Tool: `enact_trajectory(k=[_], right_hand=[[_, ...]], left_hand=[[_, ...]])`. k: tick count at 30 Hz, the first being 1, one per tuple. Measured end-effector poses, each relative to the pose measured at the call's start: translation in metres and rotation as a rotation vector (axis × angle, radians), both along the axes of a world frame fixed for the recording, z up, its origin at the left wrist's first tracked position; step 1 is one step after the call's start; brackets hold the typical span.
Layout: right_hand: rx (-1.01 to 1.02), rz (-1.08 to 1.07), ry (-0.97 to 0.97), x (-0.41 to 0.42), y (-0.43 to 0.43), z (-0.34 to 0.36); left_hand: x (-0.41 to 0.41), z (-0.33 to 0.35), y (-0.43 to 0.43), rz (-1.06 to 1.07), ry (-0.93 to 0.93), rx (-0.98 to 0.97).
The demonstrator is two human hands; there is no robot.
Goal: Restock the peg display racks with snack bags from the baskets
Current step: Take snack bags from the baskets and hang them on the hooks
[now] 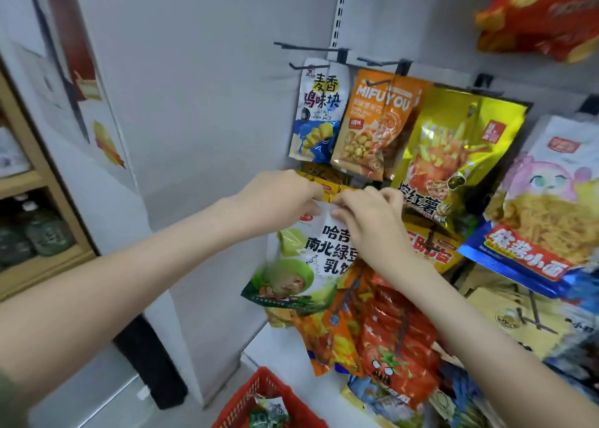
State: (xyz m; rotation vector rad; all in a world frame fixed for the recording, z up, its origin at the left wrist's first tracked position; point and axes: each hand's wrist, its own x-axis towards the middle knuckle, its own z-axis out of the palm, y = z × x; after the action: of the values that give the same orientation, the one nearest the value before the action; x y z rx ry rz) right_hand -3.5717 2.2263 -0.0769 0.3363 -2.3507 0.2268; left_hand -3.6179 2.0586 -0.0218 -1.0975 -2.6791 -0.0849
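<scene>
A white and green snack bag (301, 262) hangs in front of the middle row of the peg rack. My left hand (282, 197) pinches its top left corner. My right hand (369, 220) pinches the top edge beside it, and covers part of the print. Behind my fingers, yellow bags (327, 181) hang on the same row; the peg itself is hidden. A red basket (259, 395) with green bags (269, 411) stands at the bottom edge.
On the upper pegs hang a white and blue bag (319, 110), an orange MIFUYOU bag (377, 123) and a gold bag (453, 155). One black peg (304, 47) at the top left is bare. Orange and red bags (389, 340) hang below. A wooden shelf (35, 181) stands left.
</scene>
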Motion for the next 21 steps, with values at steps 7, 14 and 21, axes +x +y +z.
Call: enact_trajectory(k=[7, 14, 21], right_hand=[[-0.050, -0.017, 0.080, -0.041, 0.001, 0.088], [0.009, -0.142, 0.350, -0.080, -0.005, 0.200], [-0.065, -0.225, 0.443, -0.095, -0.011, 0.312]], left_hand=[[-0.045, 0.074, 0.001, -0.086, 0.113, 0.219], [-0.092, 0.177, -0.002, -0.213, 0.339, 0.443], [-0.128, 0.279, 0.013, -0.317, 0.727, 0.626]])
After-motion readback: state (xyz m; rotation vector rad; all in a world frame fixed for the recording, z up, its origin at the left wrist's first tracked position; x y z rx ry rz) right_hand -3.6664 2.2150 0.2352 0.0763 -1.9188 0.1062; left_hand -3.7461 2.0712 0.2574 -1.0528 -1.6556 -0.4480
